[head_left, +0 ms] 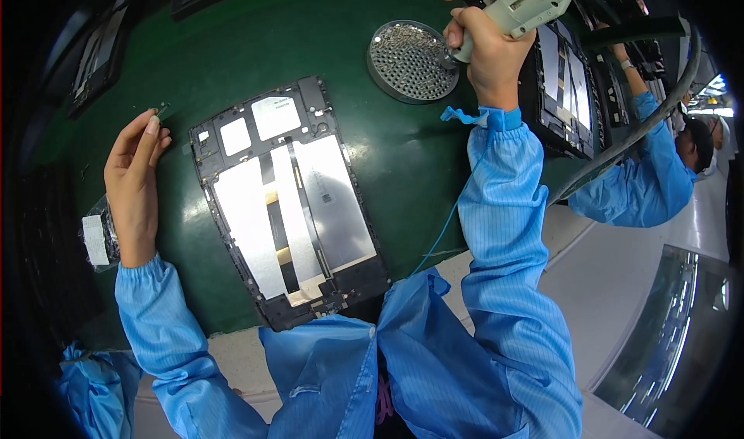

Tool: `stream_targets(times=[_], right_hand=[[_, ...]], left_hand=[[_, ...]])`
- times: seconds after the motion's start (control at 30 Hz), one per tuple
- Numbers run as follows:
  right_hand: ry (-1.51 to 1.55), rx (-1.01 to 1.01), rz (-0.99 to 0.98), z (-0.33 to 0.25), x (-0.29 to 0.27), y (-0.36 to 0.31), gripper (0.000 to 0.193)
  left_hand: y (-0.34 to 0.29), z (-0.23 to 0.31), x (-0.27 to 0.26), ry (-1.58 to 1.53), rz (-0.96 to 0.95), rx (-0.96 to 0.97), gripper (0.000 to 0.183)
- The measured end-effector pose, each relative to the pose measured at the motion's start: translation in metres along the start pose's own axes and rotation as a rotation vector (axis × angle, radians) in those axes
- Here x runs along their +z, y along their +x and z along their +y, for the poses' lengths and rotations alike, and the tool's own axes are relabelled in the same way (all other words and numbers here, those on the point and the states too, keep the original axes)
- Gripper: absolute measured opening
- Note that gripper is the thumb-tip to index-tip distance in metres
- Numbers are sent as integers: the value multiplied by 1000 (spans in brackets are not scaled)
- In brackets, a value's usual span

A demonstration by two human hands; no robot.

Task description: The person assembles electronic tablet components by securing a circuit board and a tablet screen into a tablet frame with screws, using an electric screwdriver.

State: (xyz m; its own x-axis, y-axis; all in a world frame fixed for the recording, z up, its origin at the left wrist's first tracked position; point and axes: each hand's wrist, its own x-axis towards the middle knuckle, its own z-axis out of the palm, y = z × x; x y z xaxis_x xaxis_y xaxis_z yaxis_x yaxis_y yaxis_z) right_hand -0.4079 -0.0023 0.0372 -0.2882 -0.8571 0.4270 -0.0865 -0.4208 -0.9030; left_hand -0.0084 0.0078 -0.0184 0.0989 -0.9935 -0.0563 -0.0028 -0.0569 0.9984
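Observation:
My right hand [493, 61] is wrapped round a pale grey-green electric screwdriver [531, 3], whose nose reaches the right rim of a round screw tray [411, 67]. Many small holes and loose silvery screws show in that tray. At the left, my left hand [133, 164] pinches a small, thin dark part [163, 108] between thumb and fingertips; it is too small to name. Between my hands, close to my body, lies an opened tablet housing [341, 195] with silvery panels and dark strips along its middle. Neither hand touches it.
More opened tablets [570, 82] stand at the right, with others [101, 51] at the far left. A clear bag with a white label [96, 240] lies by my left wrist. A thick grey cable [635, 141] curves at right; beyond it sits a blue-sleeved co-worker [639, 183].

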Motion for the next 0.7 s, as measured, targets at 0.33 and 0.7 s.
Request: stream_targets(times=[0.33, 0.7], right_hand=[[126, -189, -94, -40, 35, 3, 20], [294, -65, -463, -54, 156, -25, 10]], left_hand=[[-11, 13, 1, 186, -192, 83, 22], [-5, 13, 5, 216, -347, 109, 23]])
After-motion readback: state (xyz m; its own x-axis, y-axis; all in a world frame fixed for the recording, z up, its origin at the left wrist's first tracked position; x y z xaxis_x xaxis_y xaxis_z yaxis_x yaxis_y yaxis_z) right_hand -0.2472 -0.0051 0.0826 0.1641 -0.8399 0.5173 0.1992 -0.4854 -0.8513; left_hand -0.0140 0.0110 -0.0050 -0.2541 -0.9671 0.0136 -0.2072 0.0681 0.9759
